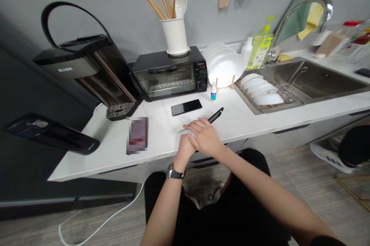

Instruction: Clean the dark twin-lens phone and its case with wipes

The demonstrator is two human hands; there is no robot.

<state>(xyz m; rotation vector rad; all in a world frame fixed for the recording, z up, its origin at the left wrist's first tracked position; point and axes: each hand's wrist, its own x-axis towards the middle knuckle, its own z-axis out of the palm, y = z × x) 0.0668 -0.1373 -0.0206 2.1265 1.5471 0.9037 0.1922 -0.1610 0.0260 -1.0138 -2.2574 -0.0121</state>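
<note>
Our right hand (206, 136) overlaps our left hand (186, 147)
Black-handled knife (216, 115) slants behind, handle toward the surface's (160, 132) back edge, right hand nearer; we cannot tell any grip.

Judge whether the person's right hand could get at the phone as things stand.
Probably yes: the right hand lies over the left hand, and the phone lies flat on the counter just beyond, with nothing seen in the way.
</note>
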